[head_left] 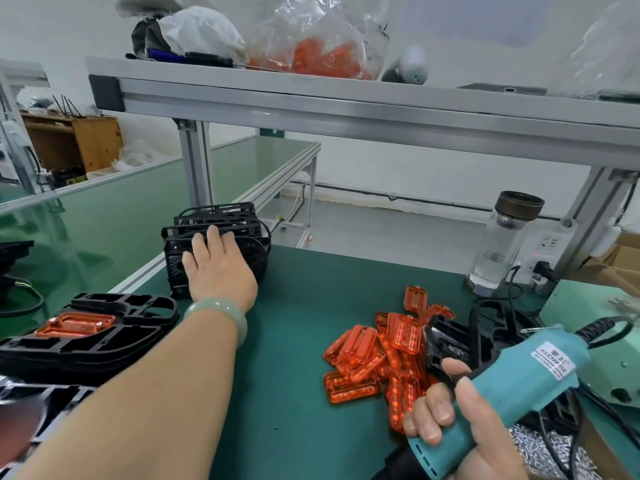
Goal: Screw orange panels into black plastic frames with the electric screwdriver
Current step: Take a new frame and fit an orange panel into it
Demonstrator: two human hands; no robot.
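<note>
Beside orange panels (377, 355), glass bottle (502, 244), screws (550, 452)

The left hand (216, 268) lies flat, fingers spread, on a stack of black plastic frames (221, 225) standing at the far edge of the dark green bench mat (291, 341). The right hand (460, 420) is wrapped around a teal electric screwdriver (512, 379). Just beyond its fingertips lies a heap of translucent orange panels (377, 351). Beside the left wrist sits a black frame with an orange panel fitted (76, 323).

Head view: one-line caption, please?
Left hand reaches a stack of black frames; right hand grips the electric screwdriver.
</note>
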